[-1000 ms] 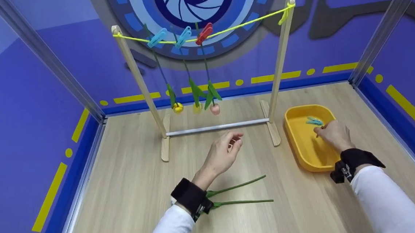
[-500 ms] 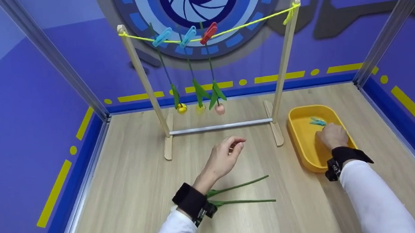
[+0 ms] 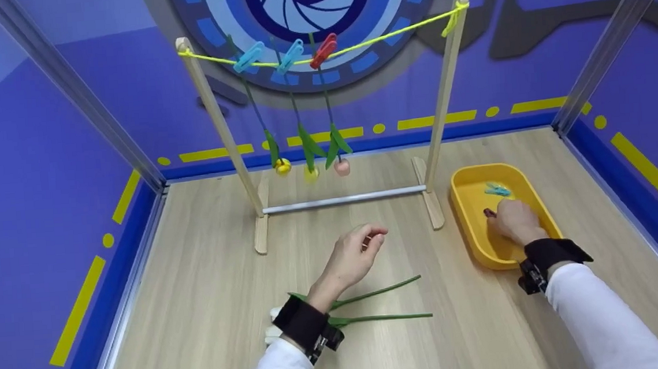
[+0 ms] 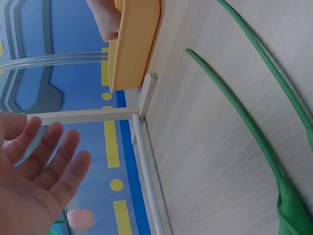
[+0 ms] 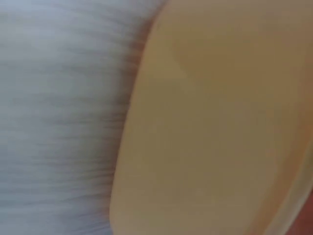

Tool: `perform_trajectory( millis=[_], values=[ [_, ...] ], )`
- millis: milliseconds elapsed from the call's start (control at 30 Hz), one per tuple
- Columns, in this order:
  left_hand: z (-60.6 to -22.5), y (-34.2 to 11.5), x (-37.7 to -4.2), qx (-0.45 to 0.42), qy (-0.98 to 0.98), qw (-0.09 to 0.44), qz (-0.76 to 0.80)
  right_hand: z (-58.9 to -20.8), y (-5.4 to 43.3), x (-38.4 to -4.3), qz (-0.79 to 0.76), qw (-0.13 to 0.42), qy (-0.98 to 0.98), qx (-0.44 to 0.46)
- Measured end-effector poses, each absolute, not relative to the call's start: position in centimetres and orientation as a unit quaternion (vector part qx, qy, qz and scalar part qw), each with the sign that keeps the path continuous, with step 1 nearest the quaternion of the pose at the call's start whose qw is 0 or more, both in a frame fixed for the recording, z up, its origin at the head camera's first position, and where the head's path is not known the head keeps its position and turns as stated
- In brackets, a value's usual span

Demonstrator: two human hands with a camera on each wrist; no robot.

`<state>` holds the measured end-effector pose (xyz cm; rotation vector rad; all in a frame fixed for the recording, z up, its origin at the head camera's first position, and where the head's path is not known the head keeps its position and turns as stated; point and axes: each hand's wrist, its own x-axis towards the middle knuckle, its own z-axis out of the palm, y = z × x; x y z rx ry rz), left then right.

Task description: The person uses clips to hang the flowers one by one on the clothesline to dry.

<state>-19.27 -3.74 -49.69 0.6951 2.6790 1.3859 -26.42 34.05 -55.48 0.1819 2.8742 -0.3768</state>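
Observation:
In the head view my right hand [image 3: 516,221] reaches into a yellow tray [image 3: 471,235] and pinches a dark red clothespin [image 3: 489,212], mostly hidden by the fingers. A light blue clothespin [image 3: 497,189] lies in the tray just beyond. My left hand [image 3: 350,256] hovers over the table with loosely curved fingers and holds nothing; the left wrist view shows its bare palm [image 4: 34,196]. Beneath its wrist lie two white artificial tulips, their green stems [image 3: 399,317] pointing right. The right wrist view is filled mainly by the tray's outer wall [image 5: 210,122].
A wooden rack [image 3: 442,101] with a yellow cord [image 3: 405,32] stands at the back. Two blue clothespins [image 3: 291,57] and one red clothespin [image 3: 324,51] hold two yellow tulips [image 3: 283,166] and a pink tulip [image 3: 342,167] upside down. Blue-purple walls [image 3: 25,229] enclose the table.
My right hand has dipped into the tray and shifted slightly, the red clothespin passing out of sight and showing again at the fingertips. My left hand has barely moved.

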Motion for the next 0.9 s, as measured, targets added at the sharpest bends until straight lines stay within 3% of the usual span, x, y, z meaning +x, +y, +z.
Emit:
perform_trajectory(
  millis=[267,433,733,900],
  values=[
    [-50.5,-3.6,-19.2,0.214,0.861,0.05,0.458,-55.0,33.6,-25.3,-0.186,0.171,0.964,0.079],
    [-51.0,-3.5,-19.1,0.205,0.857,0.069,0.467,-55.1,33.5,-24.9,-0.188,0.162,0.964,0.09],
    [-52.3,-3.4,-18.8,0.185,0.855,0.08,0.478,-55.5,33.4,-24.6,-0.135,0.117,0.983,0.032],
    [-53.1,-3.7,-18.9,0.178,0.844,0.092,0.497,-55.4,33.5,-23.7,-0.177,0.125,0.975,0.039]
  ],
)
